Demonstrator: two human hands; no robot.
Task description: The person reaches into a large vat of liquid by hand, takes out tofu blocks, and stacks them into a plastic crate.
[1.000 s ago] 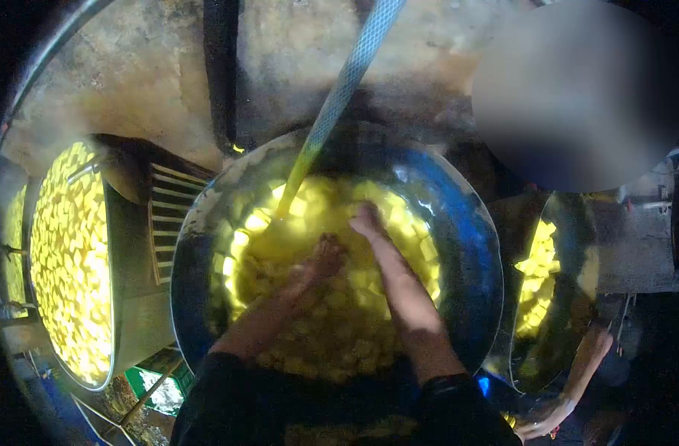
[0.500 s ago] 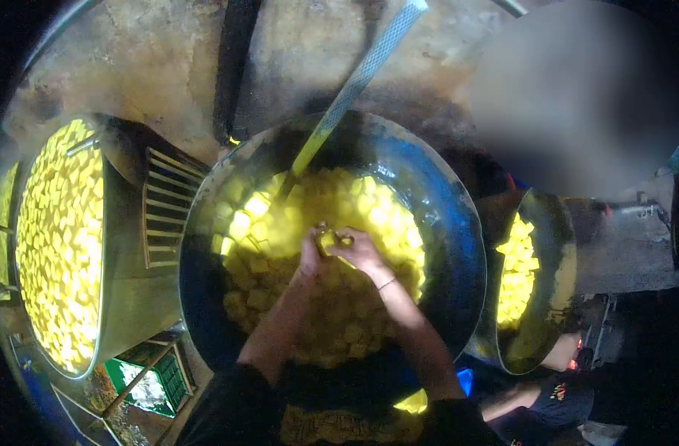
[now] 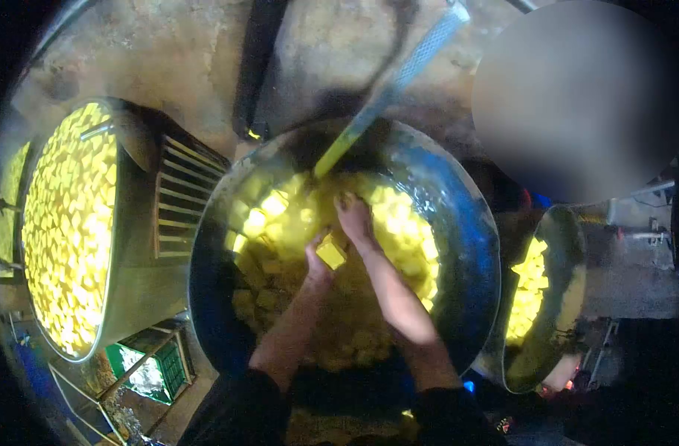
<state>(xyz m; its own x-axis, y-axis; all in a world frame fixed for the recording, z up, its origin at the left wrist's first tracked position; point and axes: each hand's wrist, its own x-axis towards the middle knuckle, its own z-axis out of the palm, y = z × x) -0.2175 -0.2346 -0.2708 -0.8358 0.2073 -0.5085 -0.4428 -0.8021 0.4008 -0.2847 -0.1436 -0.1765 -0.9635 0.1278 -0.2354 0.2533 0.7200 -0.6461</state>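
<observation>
A yellow, tofu-like block (image 3: 331, 253) with flat sides rests in my left hand (image 3: 317, 256), whose fingers are closed about it. My right hand (image 3: 354, 215) is a little farther forward over the yellow liquid, apart from that block. Its fingers look bent but are dim and blurred, so their grip is unclear. Both hands are above the middle of a large dark wok (image 3: 458, 245). Many similar yellow blocks (image 3: 402, 219) lie in the liquid around them, brightest at the right and upper left.
A long-handled tool (image 3: 399, 85) leans out over the wok's far rim. To the left stands a big vat (image 3: 138, 275) full of yellow blocks, with a slatted rack (image 3: 187, 197) beside it. Another pan (image 3: 566, 290) of blocks is at right. A green crate (image 3: 174, 372) sits lower left.
My hands, together before, have separated. The right hand has moved forward, while the left now shows the yellow block plainly. The whole view has shifted slightly.
</observation>
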